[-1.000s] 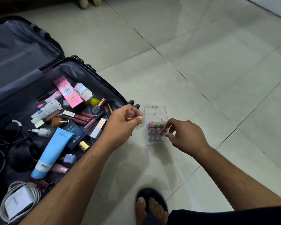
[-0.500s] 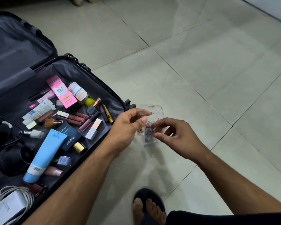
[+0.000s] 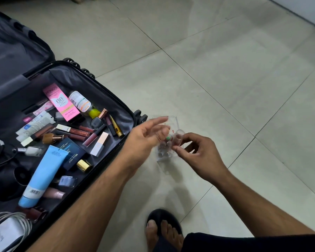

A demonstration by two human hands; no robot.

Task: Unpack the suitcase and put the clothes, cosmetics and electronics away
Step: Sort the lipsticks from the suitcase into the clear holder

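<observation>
On the floor at my left, the suitcase [image 3: 65, 73] lies open, cosmetics [image 3: 76, 131] loose inside, cable bundle [image 3: 9, 228] in its near corner. My left hand [image 3: 145, 137] hovers beside the wheels, fingers relaxed, holding nothing. Right hand [image 3: 198, 157] pinches a small lipstick tube [image 3: 177, 138] over the clear organizer [image 3: 168, 140], probably to slot it upright.

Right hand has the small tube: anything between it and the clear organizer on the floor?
Nothing visible. The right hand pinches the small tube directly above the clear organizer. The left hand, open, hovers beside it at the organizer's left edge, not under the tube.
</observation>
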